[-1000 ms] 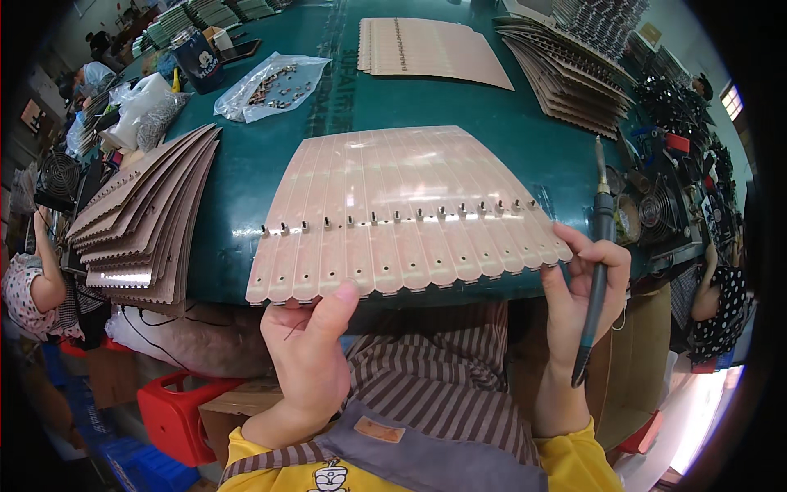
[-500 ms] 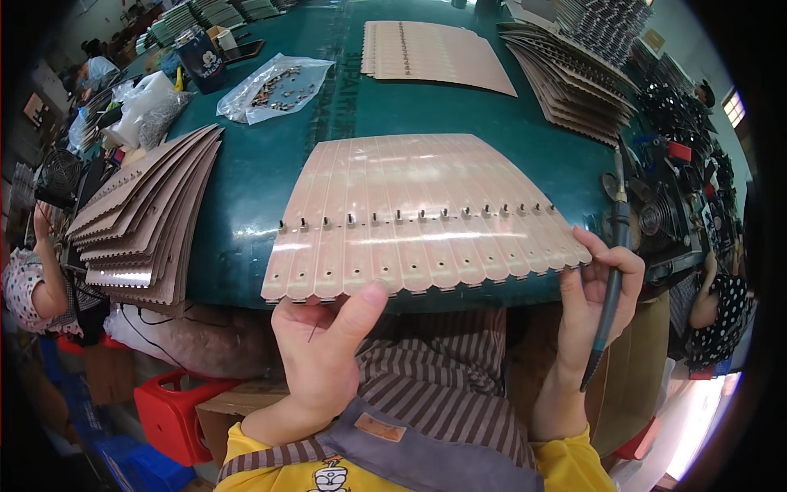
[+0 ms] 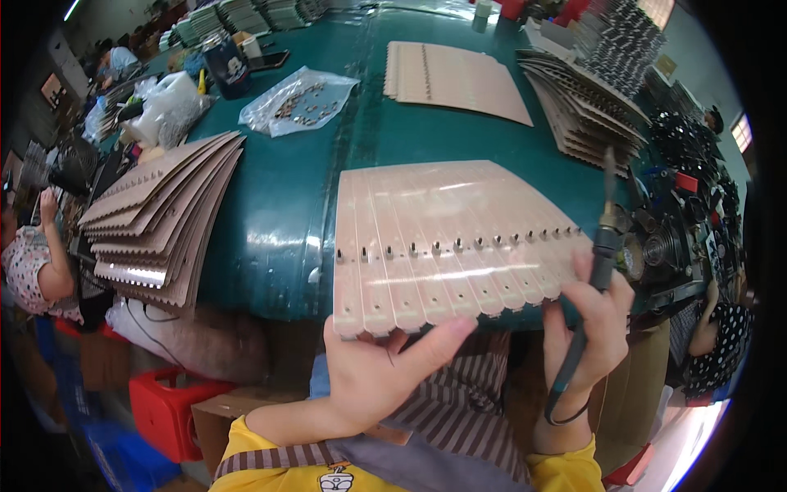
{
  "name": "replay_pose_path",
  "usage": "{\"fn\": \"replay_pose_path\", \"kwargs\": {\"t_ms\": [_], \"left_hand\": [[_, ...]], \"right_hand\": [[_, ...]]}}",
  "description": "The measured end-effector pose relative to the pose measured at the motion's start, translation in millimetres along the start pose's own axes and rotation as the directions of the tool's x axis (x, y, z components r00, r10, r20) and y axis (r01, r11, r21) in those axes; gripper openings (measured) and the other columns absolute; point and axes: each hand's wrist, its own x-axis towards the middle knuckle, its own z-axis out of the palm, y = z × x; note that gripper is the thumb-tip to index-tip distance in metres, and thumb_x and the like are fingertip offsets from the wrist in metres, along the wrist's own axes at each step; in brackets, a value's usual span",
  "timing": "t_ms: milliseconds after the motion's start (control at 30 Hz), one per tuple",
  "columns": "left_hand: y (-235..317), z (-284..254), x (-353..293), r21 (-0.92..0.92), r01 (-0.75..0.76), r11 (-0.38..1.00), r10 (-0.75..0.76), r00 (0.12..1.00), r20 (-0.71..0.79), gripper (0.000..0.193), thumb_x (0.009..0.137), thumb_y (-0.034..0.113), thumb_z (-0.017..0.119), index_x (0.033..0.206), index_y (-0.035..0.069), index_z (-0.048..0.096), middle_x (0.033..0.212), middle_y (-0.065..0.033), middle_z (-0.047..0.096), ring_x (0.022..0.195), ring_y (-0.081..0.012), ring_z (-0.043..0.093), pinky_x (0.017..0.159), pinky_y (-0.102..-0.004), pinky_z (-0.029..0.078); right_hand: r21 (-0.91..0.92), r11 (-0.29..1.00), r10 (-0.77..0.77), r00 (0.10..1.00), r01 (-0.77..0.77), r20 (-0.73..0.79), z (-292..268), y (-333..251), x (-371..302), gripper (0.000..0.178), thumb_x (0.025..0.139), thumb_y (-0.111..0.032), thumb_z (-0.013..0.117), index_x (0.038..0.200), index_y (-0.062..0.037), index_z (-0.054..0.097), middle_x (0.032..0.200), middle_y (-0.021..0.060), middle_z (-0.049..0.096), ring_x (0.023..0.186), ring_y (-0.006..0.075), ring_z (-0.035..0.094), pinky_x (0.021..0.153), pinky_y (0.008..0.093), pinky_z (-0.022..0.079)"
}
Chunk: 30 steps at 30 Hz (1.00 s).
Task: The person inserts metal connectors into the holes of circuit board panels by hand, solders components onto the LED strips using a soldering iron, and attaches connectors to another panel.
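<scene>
A pale pink panel of joined strips (image 3: pixel 459 205), like a circuit board sheet with a scalloped near edge and a row of small upright metal parts (image 3: pixel 436 247), tilts above the near table edge. My left hand (image 3: pixel 381 373) grips its near edge, thumb on top and fingers beneath. My right hand (image 3: pixel 594 328) is by the panel's right corner, holding a soldering iron (image 3: pixel 605 254) between the fingers. The iron's tip points up and away, slightly blurred, and its cord trails down past my wrist. Whether the right fingertips touch the panel is hard to tell.
Fanned stacks of similar panels lie at left (image 3: pixel 156 221) and far right (image 3: pixel 582 111); a flat pile (image 3: pixel 455 82) lies behind. A clear bag of small metal parts (image 3: pixel 303 102), a dark cup (image 3: pixel 225 64) and a phone (image 3: pixel 269 60) sit far left. A red stool (image 3: pixel 164 410) stands below.
The panel has turned and shifted right in my left hand, its left end nearer me. My right hand has drawn slightly left, the soldering iron moving with it. The whole view has shifted a little.
</scene>
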Motion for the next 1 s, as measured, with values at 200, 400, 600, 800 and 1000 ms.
{"fn": "replay_pose_path", "kwargs": {"t_ms": [200, 400, 600, 800, 1000], "left_hand": [[20.6, -5.3, 28.3, 0.617, -0.282, 0.735, -0.067, 0.875, 0.480, 0.021, 0.078, 0.011, 0.071, 0.096, 0.002, 0.066, 0.082, -0.0113, 0.066, 0.073, -0.0246, 0.066, 0.064, -0.0314, 0.051], [0.9, -15.2, 121.2, 0.896, -0.387, 0.218, 0.250, 0.910, 0.332, 0.018, 0.087, 0.015, 0.056, 0.082, 0.000, 0.065, 0.075, -0.0208, 0.063, 0.071, -0.0390, 0.060, 0.066, -0.0451, 0.046], [-65.8, -38.8, 274.3, 0.980, -0.201, -0.008, 0.491, 0.853, 0.179, 0.031, 0.092, 0.018, 0.045, 0.075, -0.004, 0.058, 0.077, -0.0270, 0.060, 0.080, -0.0433, 0.057, 0.073, -0.0495, 0.043], [-106.5, -27.1, 348.8, 0.978, 0.052, 0.200, 0.280, 0.954, -0.108, 0.043, 0.081, 0.035, 0.060, 0.090, -0.006, 0.064, 0.094, -0.0285, 0.063, 0.094, -0.0401, 0.060, 0.084, -0.0443, 0.047], [-104.7, -23.6, 367.0, 0.913, 0.318, 0.255, -0.008, 0.945, -0.327, 0.041, 0.068, 0.029, 0.068, 0.095, -0.001, 0.068, 0.102, -0.0193, 0.066, 0.100, -0.0301, 0.063, 0.085, -0.0371, 0.049]], "right_hand": [[-0.158, 0.967, -0.228, 0.956, 0.200, -0.186, -6.1, 41.6, 29.3, 0.024, 0.067, 0.007, 0.067, 0.087, -0.0075, 0.065, 0.084, 0.0120, 0.068, 0.074, 0.0296, 0.065, 0.071, 0.0352, 0.054], [-0.332, 0.936, -0.235, 0.905, 0.113, -0.354, -40.5, 96.8, 81.9, 0.013, 0.079, 0.006, 0.063, 0.088, -0.0039, 0.062, 0.087, 0.0126, 0.069, 0.081, 0.0240, 0.068, 0.077, 0.0308, 0.053], [-0.518, 0.847, -0.348, 0.861, 0.120, -0.370, -19.5, 210.1, 149.7, 0.021, 0.078, 0.000, 0.063, 0.096, -0.0107, 0.060, 0.080, 0.0120, 0.065, 0.071, 0.0287, 0.065, 0.062, 0.0332, 0.052], [-0.639, 0.765, -0.283, 0.932, 0.077, -0.226, 25.3, 334.0, 165.5, 0.020, 0.079, -0.001, 0.054, 0.095, -0.0124, 0.056, 0.066, 0.0137, 0.056, 0.065, 0.0320, 0.059, 0.061, 0.0406, 0.049], [-0.566, 0.824, -0.117, 0.978, -0.001, -0.173, 49.1, 370.2, 146.4, 0.016, 0.079, -0.001, 0.053, 0.091, -0.0114, 0.054, 0.065, 0.0133, 0.055, 0.069, 0.0337, 0.059, 0.069, 0.0421, 0.049]]}}
